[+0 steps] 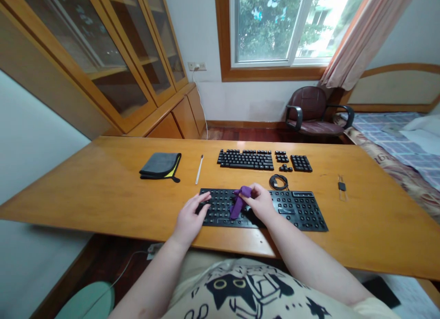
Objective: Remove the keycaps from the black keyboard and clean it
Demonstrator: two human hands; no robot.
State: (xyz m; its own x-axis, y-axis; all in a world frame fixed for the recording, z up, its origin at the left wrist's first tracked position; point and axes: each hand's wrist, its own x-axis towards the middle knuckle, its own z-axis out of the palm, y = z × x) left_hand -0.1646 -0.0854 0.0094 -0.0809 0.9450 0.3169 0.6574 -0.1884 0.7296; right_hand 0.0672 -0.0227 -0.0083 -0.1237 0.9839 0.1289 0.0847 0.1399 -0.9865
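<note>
A black keyboard base (302, 213), its keycaps off and its switches bare, lies near the front edge of the desk. My left hand (190, 218) rests at its left end, thumb and fingers apart. Pinched in my right hand (261, 202) is a folded purple cloth (238, 206), held over the middle of the base. Behind the base sits a coiled black cable (278, 182). The removed keycaps (245, 159) are laid out in keyboard order farther back, with the number pad keycaps (301, 163) grouped at their right.
On the wooden desk (113, 190) lie a folded grey cloth (161, 165) with yellow lining, a white toothbrush (199, 170), and a small wire keycap puller (341, 186) at the right. Beyond the desk are a chair (314, 110), a bed (385, 131) and a glass-fronted cabinet (137, 57).
</note>
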